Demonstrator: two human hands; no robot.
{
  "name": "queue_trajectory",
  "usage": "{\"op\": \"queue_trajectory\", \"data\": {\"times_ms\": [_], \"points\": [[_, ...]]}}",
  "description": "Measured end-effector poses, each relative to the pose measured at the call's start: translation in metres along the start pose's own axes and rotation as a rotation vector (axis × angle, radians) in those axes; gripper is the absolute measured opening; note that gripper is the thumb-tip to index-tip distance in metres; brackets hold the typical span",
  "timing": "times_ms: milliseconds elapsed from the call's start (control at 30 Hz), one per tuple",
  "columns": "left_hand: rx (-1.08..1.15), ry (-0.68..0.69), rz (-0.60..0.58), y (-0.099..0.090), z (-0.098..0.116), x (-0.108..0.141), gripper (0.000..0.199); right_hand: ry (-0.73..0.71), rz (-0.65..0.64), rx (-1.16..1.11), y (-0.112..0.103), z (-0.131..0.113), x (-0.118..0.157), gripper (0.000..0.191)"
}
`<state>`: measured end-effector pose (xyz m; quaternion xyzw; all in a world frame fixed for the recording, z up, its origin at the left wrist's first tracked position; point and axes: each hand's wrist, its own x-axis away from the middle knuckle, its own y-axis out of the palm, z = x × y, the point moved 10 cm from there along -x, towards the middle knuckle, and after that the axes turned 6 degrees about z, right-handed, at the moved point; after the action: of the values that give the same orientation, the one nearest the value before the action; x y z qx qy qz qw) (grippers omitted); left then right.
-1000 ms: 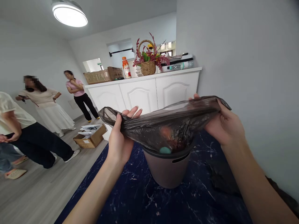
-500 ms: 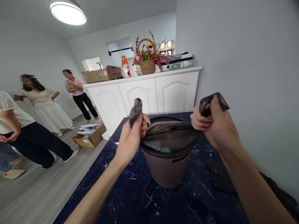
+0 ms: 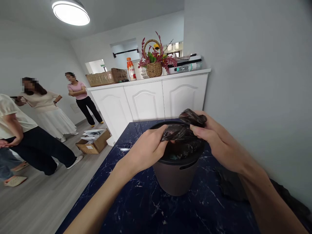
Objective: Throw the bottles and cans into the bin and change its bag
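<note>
A dark brown trash can (image 3: 174, 178) stands upright on a blue marbled table, with a slot handle in its front rim. Inside it sits a thin black garbage bag (image 3: 191, 148), its top gathered and twisted above the rim. My left hand (image 3: 148, 146) is closed on the left side of the bunched plastic, fingertips pinching it. On the right side, my right hand (image 3: 213, 135) grips the bag's other end, thumb pressed on it, a loop of plastic sticking up over the fingers. What lies in the bag is mostly hidden.
More black plastic (image 3: 230, 185) lies on the table (image 3: 136, 201) beside my right forearm. Behind stands a white cabinet (image 3: 146, 100) bearing a flower basket (image 3: 154, 70), an orange-capped bottle (image 3: 131, 70) and a water bottle (image 3: 188, 67). Several people stand left, near a cardboard box (image 3: 94, 146).
My hands have come together from wide apart and lowered over the trash can. The bag's stretched opening is now bunched and twisted between them.
</note>
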<state>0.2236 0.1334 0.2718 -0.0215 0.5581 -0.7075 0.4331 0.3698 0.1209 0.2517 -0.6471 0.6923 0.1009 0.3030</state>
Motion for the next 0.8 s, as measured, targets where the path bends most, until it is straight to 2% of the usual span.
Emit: {"op": "queue_trajectory", "data": {"times_ms": [67, 133, 267, 367, 400, 500, 600, 700, 800], "points": [[0.022, -0.012, 0.017, 0.0, -0.002, 0.001, 0.026, 0.019, -0.026, -0.035, 0.002, 0.004, -0.001, 0.046], [0.059, -0.049, 0.051, -0.002, -0.007, 0.002, 0.024, 0.033, 0.004, -0.022, 0.0, 0.009, -0.003, 0.047], [0.186, -0.187, 0.248, -0.016, -0.016, 0.005, 0.013, 0.059, 0.021, 0.029, -0.001, 0.01, -0.004, 0.043], [0.379, -0.251, 0.325, -0.016, -0.013, 0.004, 0.047, 0.043, -0.037, 0.022, 0.007, 0.001, -0.001, 0.041], [0.439, -0.255, 0.34, -0.014, -0.011, 0.003, 0.052, 0.029, -0.061, 0.022, 0.011, -0.003, 0.0, 0.041], [0.526, -0.256, 0.44, -0.015, -0.009, -0.001, 0.036, -0.012, -0.112, 0.009, 0.019, -0.009, 0.003, 0.039], [0.49, -0.256, 0.574, -0.024, -0.015, 0.001, 0.018, -0.008, -0.08, 0.002, 0.018, -0.005, 0.004, 0.04], [0.442, -0.258, 0.615, -0.029, -0.018, 0.003, 0.015, 0.035, -0.037, -0.015, 0.013, 0.004, 0.003, 0.045], [0.427, -0.267, 0.623, -0.032, -0.02, 0.006, 0.016, 0.057, -0.082, -0.066, 0.013, 0.009, 0.002, 0.053]]}}
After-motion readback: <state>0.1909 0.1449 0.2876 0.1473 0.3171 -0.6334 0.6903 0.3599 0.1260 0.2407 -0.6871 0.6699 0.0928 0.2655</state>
